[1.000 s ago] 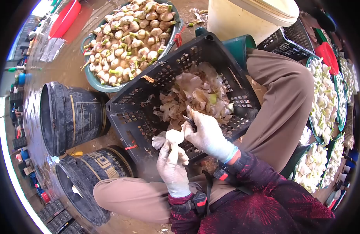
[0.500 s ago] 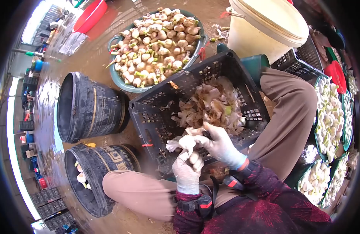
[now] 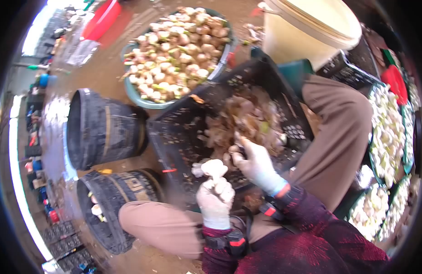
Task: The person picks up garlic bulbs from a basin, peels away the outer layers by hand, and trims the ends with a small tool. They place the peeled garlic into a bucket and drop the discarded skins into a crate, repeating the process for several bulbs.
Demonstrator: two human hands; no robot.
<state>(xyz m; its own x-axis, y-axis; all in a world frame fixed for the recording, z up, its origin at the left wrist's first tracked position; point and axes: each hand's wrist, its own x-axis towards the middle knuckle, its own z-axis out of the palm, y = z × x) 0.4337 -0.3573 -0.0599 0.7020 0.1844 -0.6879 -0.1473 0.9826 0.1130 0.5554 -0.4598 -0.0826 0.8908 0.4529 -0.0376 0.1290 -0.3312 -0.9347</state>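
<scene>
A peeled white garlic bulb (image 3: 214, 168) stands out of the top of my gloved left hand (image 3: 214, 203), whose fingers are wrapped round its lower part. To the right, my gloved right hand (image 3: 256, 165) is closed in a pinch, apart from the bulb. Something small and dark shows at its thumb, too blurred to name. Both hands are over the near side of a black plastic crate (image 3: 167, 142). Loose, papery garlic skins (image 3: 247, 116) are heaped in the crate, just beyond my right hand.
A green basin (image 3: 137, 93) of unpeeled garlic stands behind the crate. Two black buckets (image 3: 122, 130) lie tilted at left, the nearer holding some bulbs. A cream bucket (image 3: 293, 39) is at back right. Trays of white garlic (image 3: 385, 132) line the right side.
My right hand has drawn away from the bulb, taking strips of skin toward the crate. My left hand has lowered slightly to the left with the bulb. The view has shifted a little.
</scene>
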